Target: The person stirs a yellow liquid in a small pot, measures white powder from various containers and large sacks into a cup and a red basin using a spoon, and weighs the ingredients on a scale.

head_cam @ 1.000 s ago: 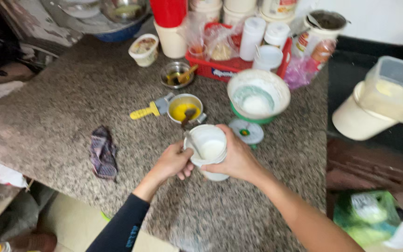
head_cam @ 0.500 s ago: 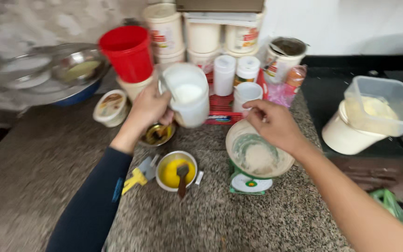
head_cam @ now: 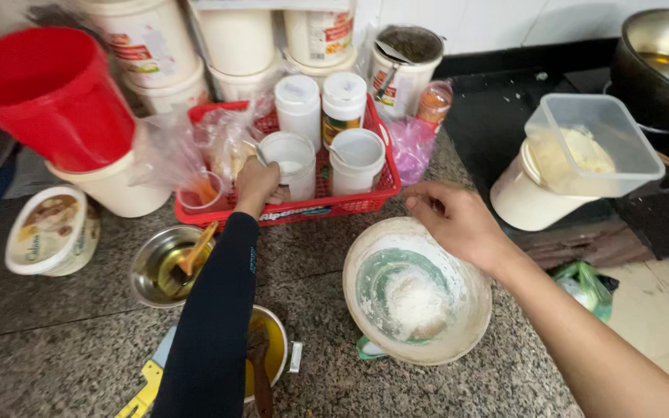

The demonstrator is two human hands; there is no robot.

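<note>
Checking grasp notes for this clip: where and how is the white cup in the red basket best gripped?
Grip the white cup around its side wall from the front left, as the left hand does now. It stands upright and open-topped, with jars close behind and another cup on its right, so those sides look blocked.

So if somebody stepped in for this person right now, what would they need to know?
Left hand: gripping the white cup, set in the red basket among other tubs.
Right hand: empty, hovering over the rim of the mixing bowl.
Bowl holds a small heap of white powder.
Yellow sauce cup and oil bowl sit nearby on the counter.
Left: letting go of the cup.
</note>
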